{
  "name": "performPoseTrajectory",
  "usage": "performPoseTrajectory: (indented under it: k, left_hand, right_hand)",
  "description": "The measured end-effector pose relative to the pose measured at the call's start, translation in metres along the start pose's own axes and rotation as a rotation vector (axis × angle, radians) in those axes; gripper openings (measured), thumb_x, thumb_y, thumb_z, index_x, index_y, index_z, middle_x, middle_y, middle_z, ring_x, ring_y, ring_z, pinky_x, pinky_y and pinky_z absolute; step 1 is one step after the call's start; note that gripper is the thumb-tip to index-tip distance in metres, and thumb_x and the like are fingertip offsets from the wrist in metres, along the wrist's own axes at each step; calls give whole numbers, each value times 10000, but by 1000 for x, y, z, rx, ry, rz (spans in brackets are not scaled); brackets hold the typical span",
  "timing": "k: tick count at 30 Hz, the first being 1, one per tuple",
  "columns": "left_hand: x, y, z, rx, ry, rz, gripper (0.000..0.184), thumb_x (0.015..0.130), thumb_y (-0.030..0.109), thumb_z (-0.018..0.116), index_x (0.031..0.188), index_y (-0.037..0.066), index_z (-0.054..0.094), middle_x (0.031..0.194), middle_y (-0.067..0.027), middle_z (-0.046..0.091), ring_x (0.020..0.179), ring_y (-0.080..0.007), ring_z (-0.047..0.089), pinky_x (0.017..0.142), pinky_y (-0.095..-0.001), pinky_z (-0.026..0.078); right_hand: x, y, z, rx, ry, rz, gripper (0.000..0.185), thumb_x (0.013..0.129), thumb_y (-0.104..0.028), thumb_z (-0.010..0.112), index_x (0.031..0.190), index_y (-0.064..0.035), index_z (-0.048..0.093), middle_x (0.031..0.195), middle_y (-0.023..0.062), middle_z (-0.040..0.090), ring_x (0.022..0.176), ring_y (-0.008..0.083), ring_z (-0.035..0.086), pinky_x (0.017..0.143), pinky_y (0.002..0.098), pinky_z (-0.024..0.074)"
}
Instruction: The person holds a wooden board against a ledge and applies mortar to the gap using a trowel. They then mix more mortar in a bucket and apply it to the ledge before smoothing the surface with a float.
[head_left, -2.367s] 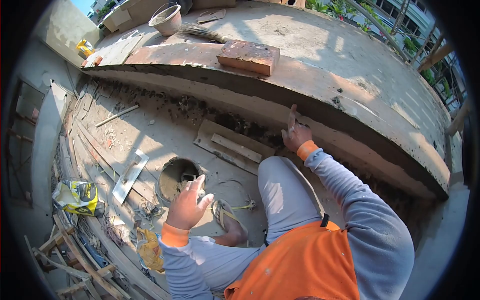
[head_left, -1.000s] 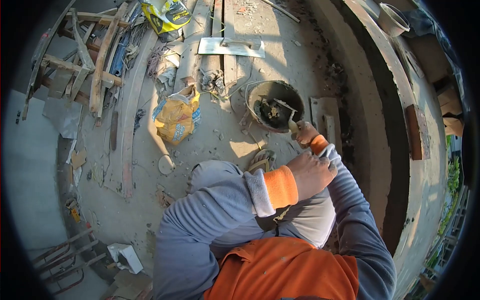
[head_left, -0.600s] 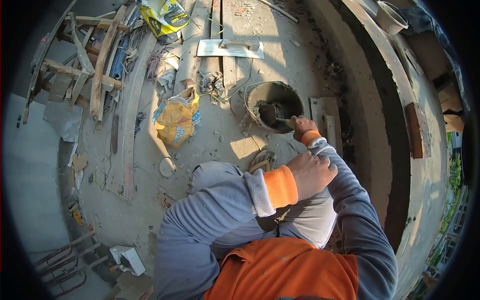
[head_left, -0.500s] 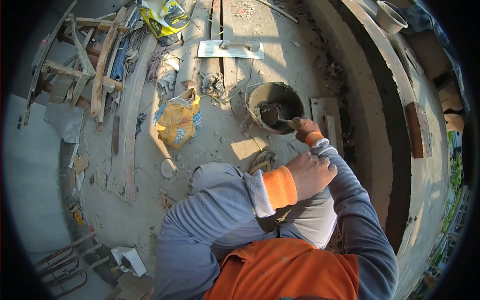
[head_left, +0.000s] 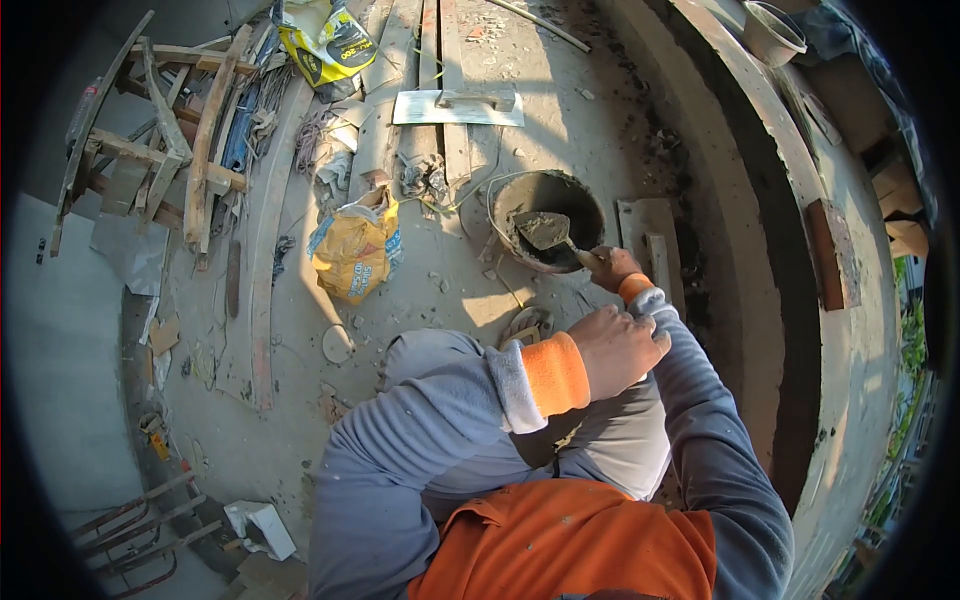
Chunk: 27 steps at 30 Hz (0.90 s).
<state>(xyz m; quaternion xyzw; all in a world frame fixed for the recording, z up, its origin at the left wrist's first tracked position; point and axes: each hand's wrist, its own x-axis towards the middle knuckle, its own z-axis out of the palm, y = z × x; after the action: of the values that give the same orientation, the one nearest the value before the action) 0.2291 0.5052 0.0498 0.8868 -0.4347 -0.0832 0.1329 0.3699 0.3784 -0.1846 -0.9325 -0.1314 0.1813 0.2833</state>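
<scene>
My right hand [head_left: 617,267] is closed round the handle of a trowel [head_left: 543,231]. The trowel's blade is inside a black bucket [head_left: 598,200] and carries some grey mortar. More wet mortar coats the bucket's inner wall. Closer to my body, my left hand [head_left: 618,352] is closed beside my right sleeve [head_left: 665,312], its fingertips mostly turned out of sight. Whatever it grips, if anything, is hidden. Beyond the bucket a plastering float [head_left: 455,108] lies across long boards.
A torn yellow bag [head_left: 358,250] stands left of the bucket, with a yellow-black bag [head_left: 322,45] farther back. Scrap timber [head_left: 165,130] is piled at the left. A concrete ledge [head_left: 790,130] curves along the right, bearing a brick [head_left: 832,255] and a grey pail [head_left: 772,35].
The trowel's blade has risen and turned in the bucket, now showing mortar on it. My right hand has dropped slightly toward me. My left hand has barely moved.
</scene>
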Motion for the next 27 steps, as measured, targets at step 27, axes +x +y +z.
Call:
performPoseTrajectory:
  k: [27]
  left_hand:
    - [26,7,-13,-2,18,107,510,848,272,617,1259,2,480,1035,-188,596,912,-325,622,795,-408,490]
  right_hand:
    - [-114,49,-35,473,401,-79,514,705,-223,786,1126,-47,550,902,134,650,814,203,624,748,325,489]
